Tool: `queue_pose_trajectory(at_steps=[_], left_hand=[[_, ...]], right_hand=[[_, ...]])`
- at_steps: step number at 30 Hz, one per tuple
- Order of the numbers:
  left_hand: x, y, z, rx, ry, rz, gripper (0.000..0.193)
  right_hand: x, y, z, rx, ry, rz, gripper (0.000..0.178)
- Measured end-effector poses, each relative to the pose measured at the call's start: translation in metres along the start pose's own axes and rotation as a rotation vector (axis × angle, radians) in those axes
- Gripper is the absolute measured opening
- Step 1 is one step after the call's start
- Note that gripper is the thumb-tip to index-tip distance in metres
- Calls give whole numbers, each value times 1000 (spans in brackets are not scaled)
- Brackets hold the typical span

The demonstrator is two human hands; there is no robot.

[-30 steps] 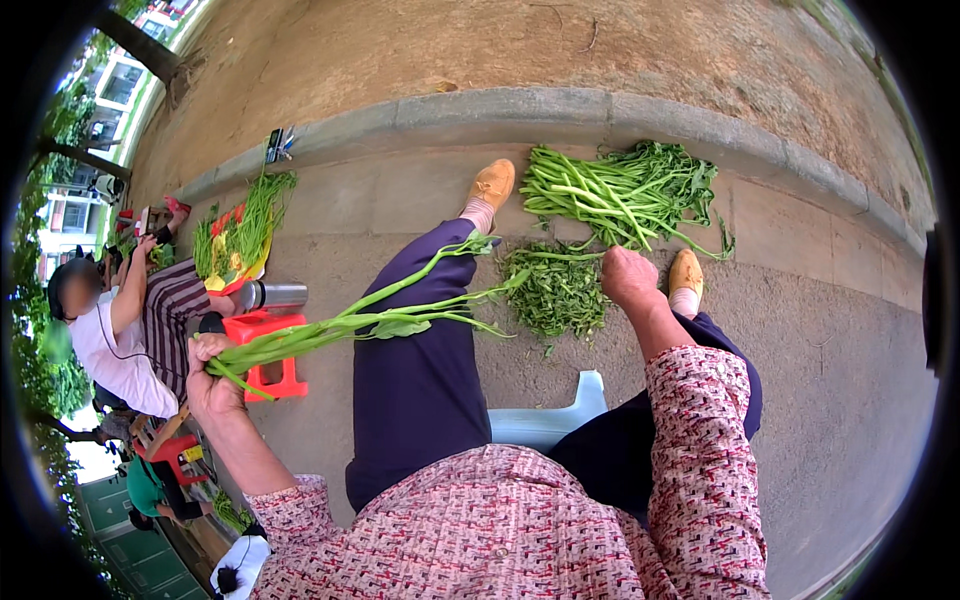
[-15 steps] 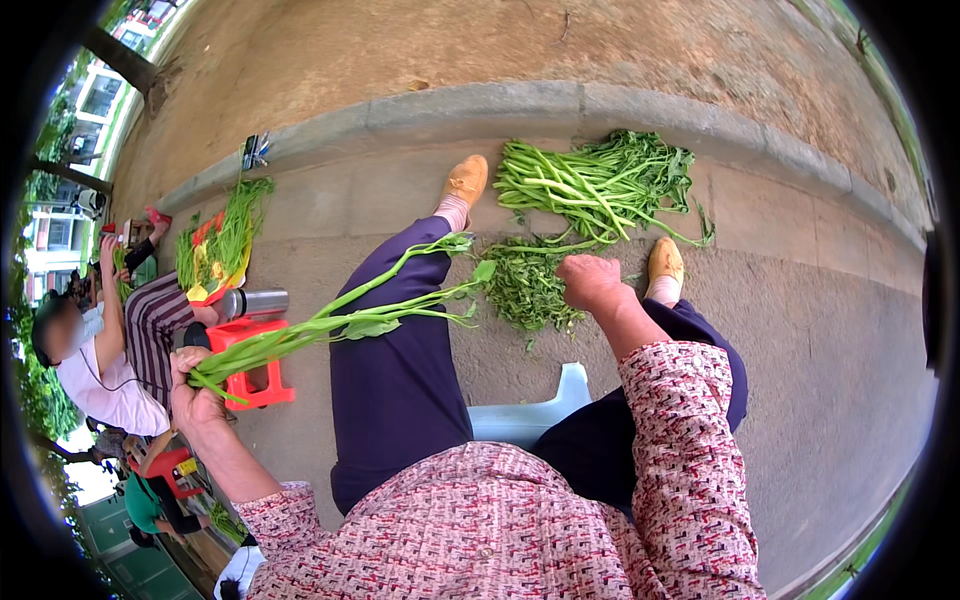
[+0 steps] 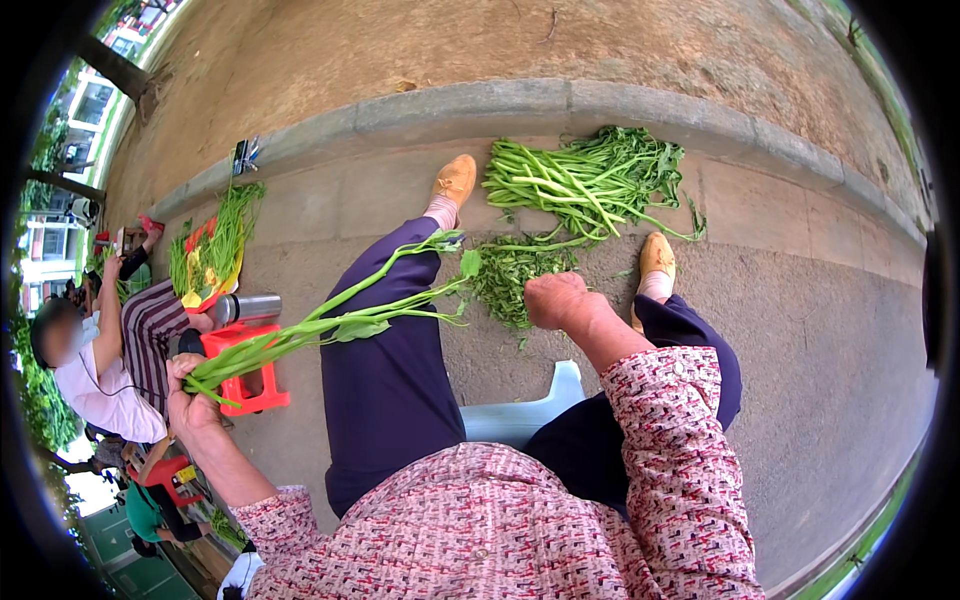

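My left hand [image 3: 190,395], out to the left, is closed round the cut ends of a small bunch of water spinach [image 3: 290,342]. The long green stems reach across my left thigh, with a few leaves left near their tips. In front of me my right hand [image 3: 563,305] makes a fist at the edge of a heap of loose leaves [image 3: 500,278]; whatever it may hold is hidden. Beyond that heap lies a large pile of water spinach stems [image 3: 570,185], leafy ends to the right, on the paving between my feet.
A red plastic stool [image 3: 250,375] and a steel flask [image 3: 250,307] stand at the left. Behind them, more greens [image 3: 235,220] lie on a yellow and red bag. A seated person [image 3: 105,375] is close by. A pale blue stool [image 3: 520,415] is beneath me; a stone kerb [image 3: 460,105] runs ahead.
My right hand has moved left and slightly down toward me, over the near edge of the leaf heap. My left hand keeps its hold on the bunch, almost unmoved. The whole view has shifted slightly.
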State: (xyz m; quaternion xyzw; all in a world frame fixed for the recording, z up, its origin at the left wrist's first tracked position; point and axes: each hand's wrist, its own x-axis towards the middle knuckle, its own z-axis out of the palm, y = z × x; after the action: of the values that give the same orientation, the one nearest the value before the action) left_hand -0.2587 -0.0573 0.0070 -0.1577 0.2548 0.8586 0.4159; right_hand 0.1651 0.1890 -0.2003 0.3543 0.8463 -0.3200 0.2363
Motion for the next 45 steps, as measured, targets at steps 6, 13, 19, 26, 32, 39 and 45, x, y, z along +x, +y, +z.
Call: queue_pose_trajectory(at_steps=[6,13,19,26,32,39,45], left_hand=[[0,2,0,-8,0,-30,18],[0,7,-5,-36,-2,-1,16],[1,4,-4,-18,12,-9,15],[-2,4,-2,-46,51,-37,14],[0,-1,1,-43,58,-40,15],[-1,-1,1,-38,51,-28,17],[-1,-3,2,-35,62,-16,16]], right_hand=[[20,-2,18,155,228,-27,17],[34,-14,18,455,362,-174,16],[48,-24,23,650,504,-187,19],[49,-26,21,559,487,-134,15],[60,-33,36,499,450,-174,37],[63,-39,37,457,191,-131,33],[66,-36,42,685,146,-107,20]])
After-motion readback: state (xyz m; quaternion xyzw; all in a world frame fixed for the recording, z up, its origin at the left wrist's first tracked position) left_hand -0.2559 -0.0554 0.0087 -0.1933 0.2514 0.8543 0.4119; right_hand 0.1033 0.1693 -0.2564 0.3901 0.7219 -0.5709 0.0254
